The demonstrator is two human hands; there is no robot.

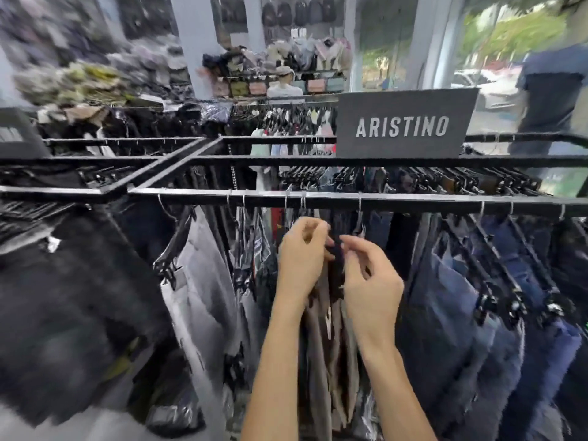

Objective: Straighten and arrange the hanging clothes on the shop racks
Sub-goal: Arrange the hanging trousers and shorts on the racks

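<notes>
Action at mid-rack: two hands are working together, the left hand [301, 261] and the right hand [370, 280] both curling their fingers in and pinching the top of one dark garment [336, 272]. It is hanging just under the front rail [413, 202], between grey trousers [203, 281] on the left and a run of blue jeans [461, 300] on the right. I'm counting nine hooks [360, 203] sitting on that rail, one ARISTINO sign [404, 125] standing behind it, and one person [553, 90] standing far right.
</notes>
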